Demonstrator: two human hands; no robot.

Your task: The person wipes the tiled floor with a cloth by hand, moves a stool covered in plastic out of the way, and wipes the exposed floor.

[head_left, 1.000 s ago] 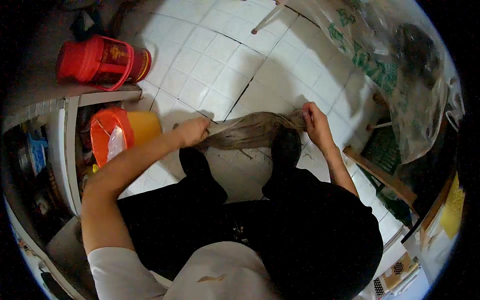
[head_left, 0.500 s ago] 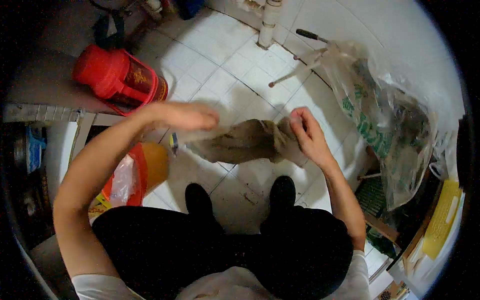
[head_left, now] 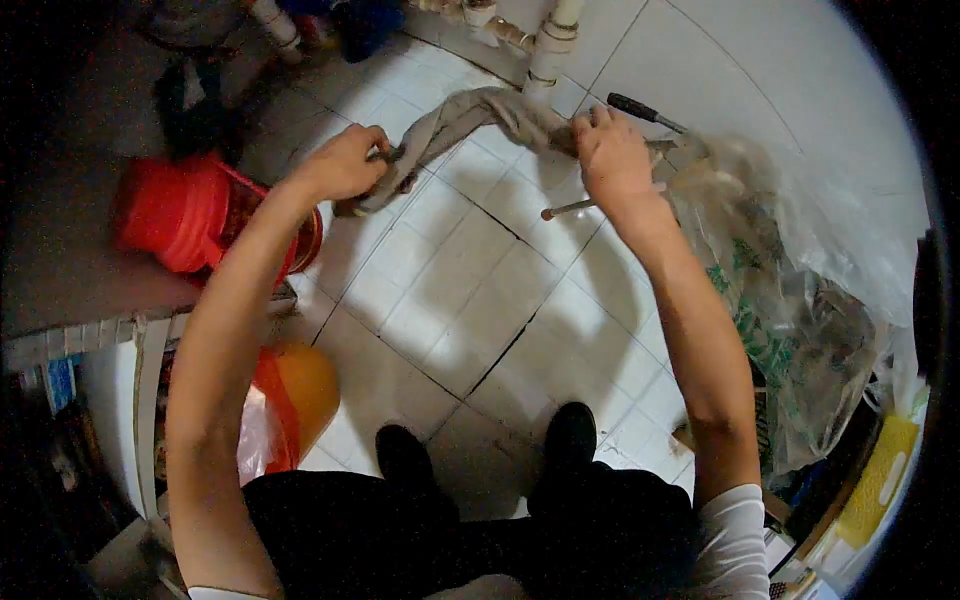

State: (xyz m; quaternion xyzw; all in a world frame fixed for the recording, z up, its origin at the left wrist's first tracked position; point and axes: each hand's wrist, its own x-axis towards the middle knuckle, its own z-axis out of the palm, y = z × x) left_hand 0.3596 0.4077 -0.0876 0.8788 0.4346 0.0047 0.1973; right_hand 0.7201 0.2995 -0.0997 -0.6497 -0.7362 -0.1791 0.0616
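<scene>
A grey-brown cloth [head_left: 480, 108] is stretched in an upward arc between my two hands, above the white tiled floor [head_left: 450, 290]. Its left end is in the closed fingers of my left hand [head_left: 348, 163], and a bit of it hangs below them. My right hand [head_left: 612, 155] grips the other end, with the back of the hand towards me. The cloth looks twisted near the right hand. Both arms are stretched forward, well beyond my black shoes [head_left: 570, 435].
At left stand a red bucket [head_left: 175, 215] and an orange-yellow container [head_left: 308, 390] with a red bag, beside a shelf. A pipe [head_left: 553, 50] rises at the back wall. Clear plastic sheeting [head_left: 810, 370] and a yellow item [head_left: 878, 480] are on the right.
Both hands have moved forward and away from my feet, carrying the cloth from near my shoes towards the back wall. The cloth now arches and looks narrower.
</scene>
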